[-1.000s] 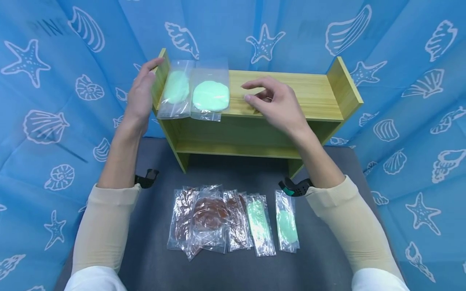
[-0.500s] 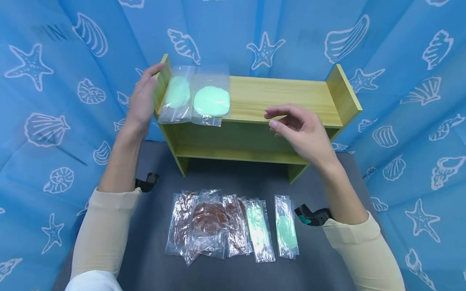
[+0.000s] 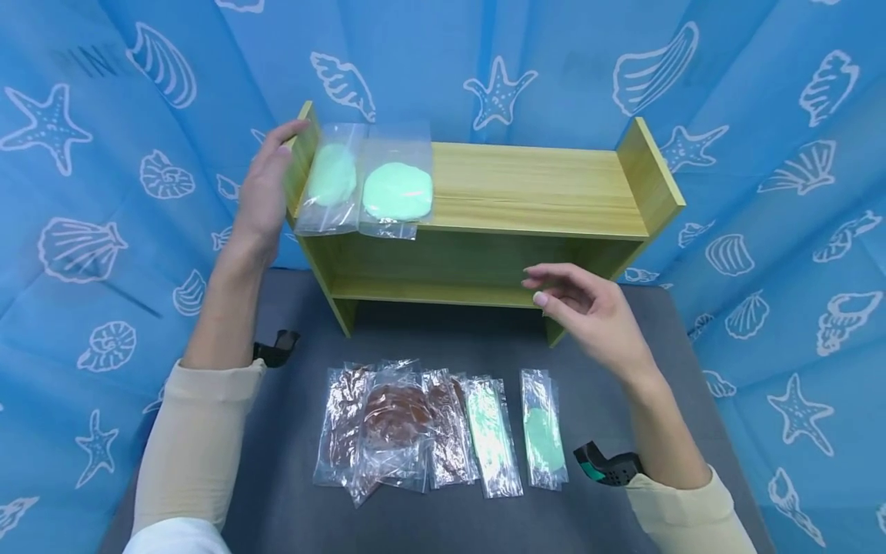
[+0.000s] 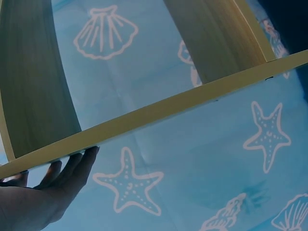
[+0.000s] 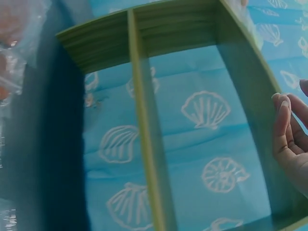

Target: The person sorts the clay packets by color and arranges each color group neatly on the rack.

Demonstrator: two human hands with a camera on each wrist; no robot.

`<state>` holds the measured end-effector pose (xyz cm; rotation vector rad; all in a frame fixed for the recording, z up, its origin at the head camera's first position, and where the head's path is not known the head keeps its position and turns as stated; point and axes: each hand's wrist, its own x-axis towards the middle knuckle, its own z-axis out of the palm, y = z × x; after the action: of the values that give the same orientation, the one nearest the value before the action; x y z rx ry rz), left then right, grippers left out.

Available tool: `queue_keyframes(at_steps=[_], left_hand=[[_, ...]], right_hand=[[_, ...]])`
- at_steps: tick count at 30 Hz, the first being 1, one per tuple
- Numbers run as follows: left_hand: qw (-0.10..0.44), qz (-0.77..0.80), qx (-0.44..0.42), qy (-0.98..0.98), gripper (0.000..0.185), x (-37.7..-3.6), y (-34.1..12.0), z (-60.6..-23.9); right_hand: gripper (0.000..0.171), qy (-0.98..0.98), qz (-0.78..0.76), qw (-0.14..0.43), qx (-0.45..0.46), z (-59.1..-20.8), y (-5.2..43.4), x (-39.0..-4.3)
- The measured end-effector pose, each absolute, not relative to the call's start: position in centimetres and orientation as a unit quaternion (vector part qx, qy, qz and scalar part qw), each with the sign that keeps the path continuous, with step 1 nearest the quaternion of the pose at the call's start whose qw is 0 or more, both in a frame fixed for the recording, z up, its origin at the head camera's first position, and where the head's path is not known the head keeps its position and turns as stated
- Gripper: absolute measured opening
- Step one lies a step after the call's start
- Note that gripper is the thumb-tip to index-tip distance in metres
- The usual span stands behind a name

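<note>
Green packets (image 3: 394,191) lie on shelf (image 3: 540,185) beside left hand (image 3: 263,196), far from right hand (image 3: 588,312)

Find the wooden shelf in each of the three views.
Head: the wooden shelf stands centre, behind the packets.
Left wrist: its boards cross the frame from below, the left hand against one edge.
Right wrist: it fills the frame.
Shared landmark: the blue seashell backdrop.
</note>
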<state>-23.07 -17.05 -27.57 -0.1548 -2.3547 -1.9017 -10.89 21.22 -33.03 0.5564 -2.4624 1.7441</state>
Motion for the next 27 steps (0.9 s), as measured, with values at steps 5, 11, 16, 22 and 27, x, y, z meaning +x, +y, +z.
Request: queue_keyframes(at_steps=[5, 11, 16, 22, 27], left_hand=[[0.056, -0.624, -0.050, -0.778, 0.049, -23.0, -17.0, -27.6], [0.057, -0.629, -0.051, -0.773, 0.049, -23.0, -16.9, -27.6], [0.055, -0.641, -0.049, -0.764, 0.049, -23.0, -16.9, -27.7], [0.054, -0.639, -0.049, -0.765, 0.049, -22.9, -16.9, -27.7], [0.054, -0.638, -0.046, -0.766, 0.049, -22.9, -16.8, -27.7]], right_hand=[[0.032, -0.801, 0.574, 0.027, 0.168, -35.0, 22.1, -9.8], [0.033, -0.793, 0.589, 0.015, 0.153, -37.7, 22.9, -8.3], [0.035, -0.794, 0.590, 0.001, 0.146, -40.1, 23.6, -7.2], [0.035, -0.798, 0.588, -0.009, 0.136, -42.5, 24.2, -6.1], [0.036, -0.799, 0.589, -0.017, 0.121, -44.1, 24.7, -5.3]])
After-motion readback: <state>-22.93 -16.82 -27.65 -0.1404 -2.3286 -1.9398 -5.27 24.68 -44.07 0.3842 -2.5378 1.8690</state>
